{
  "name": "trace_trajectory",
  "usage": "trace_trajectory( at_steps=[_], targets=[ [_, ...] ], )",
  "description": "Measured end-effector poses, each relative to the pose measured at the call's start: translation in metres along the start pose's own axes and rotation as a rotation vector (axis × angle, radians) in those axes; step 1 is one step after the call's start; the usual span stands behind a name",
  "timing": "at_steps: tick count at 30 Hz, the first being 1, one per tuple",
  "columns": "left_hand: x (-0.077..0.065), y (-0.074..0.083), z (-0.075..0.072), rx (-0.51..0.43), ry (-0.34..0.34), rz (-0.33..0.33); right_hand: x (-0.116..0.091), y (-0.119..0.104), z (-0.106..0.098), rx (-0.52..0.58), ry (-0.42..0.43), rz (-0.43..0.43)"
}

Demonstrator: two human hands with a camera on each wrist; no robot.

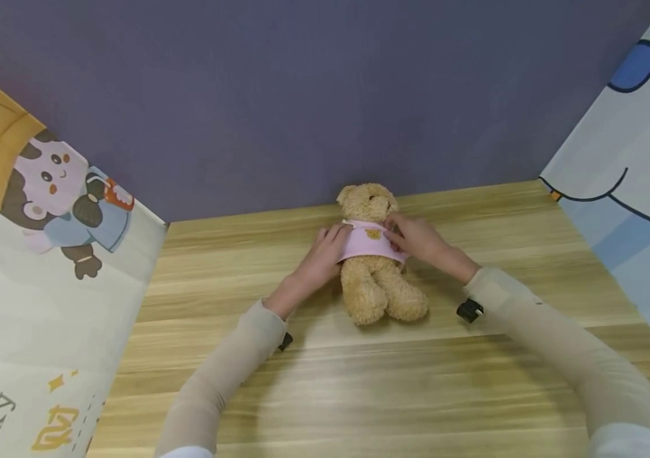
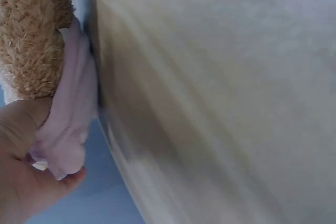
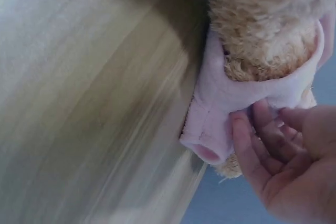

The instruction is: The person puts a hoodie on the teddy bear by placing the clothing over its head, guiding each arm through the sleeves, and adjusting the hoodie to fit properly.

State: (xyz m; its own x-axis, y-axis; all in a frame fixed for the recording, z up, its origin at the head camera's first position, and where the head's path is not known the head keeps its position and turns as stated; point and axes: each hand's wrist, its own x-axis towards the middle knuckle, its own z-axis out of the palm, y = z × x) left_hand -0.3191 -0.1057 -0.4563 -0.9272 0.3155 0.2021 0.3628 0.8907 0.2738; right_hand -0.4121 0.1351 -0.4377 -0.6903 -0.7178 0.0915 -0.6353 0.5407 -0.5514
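Note:
A tan plush teddy bear (image 1: 364, 296) lies on its back on the wooden table, head toward the far wall. It wears a pink shirt (image 1: 364, 249) with a small bear patch on the chest. My left hand (image 1: 320, 259) is at the shirt's left side; in the left wrist view its thumb and fingers pinch the pink cloth (image 2: 79, 93) beside the fur. On the opposite side, my right hand (image 1: 425, 243) pinches the shirt near the shoulder with bent fingers. A pink sleeve (image 3: 205, 140) with an open end hangs beside those fingers in the right wrist view. The bear's arms are mostly hidden.
The wood-grain table (image 1: 359, 394) ends at a dark purple-grey wall (image 1: 325, 108) just behind the bear's head. Cartoon-printed panels flank it, one on the left (image 1: 33, 305) and one on the right (image 1: 640, 184). Small black devices (image 1: 470, 310) sit at the wrists.

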Motion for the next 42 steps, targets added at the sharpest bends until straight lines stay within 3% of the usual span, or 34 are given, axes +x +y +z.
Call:
trace_trajectory(
  at_steps=[3, 6, 12, 16, 20, 25, 33, 36, 42],
  targets=[
    [-0.002, -0.001, 0.002, -0.017, 0.01, 0.031, -0.002, -0.003, 0.003, -0.076, 0.056, -0.036],
    [-0.003, -0.001, 0.003, -0.005, 0.026, 0.064, -0.005, -0.007, 0.003, -0.086, 0.092, -0.016],
    [-0.003, 0.001, 0.005, 0.081, 0.019, 0.104, -0.008, -0.014, 0.006, -0.117, 0.107, 0.139],
    [-0.004, 0.004, 0.003, 0.091, 0.009, 0.093, -0.009, -0.013, 0.008, -0.057, 0.127, 0.201],
    [-0.005, 0.005, -0.001, 0.08, -0.025, 0.076, -0.013, -0.01, 0.009, -0.009, 0.113, 0.14],
    [-0.003, 0.004, -0.006, 0.046, -0.083, 0.018, -0.02, -0.009, 0.01, -0.07, 0.068, 0.014],
    [-0.002, 0.004, -0.008, 0.027, -0.129, -0.048, -0.019, -0.014, 0.01, -0.11, 0.071, -0.019],
    [-0.008, 0.002, -0.006, -0.009, -0.066, -0.045, -0.021, -0.011, 0.011, -0.078, 0.066, -0.047],
    [-0.029, 0.005, -0.001, -0.193, 0.223, -0.174, -0.033, -0.011, 0.007, 0.084, -0.001, -0.108]
  ],
)
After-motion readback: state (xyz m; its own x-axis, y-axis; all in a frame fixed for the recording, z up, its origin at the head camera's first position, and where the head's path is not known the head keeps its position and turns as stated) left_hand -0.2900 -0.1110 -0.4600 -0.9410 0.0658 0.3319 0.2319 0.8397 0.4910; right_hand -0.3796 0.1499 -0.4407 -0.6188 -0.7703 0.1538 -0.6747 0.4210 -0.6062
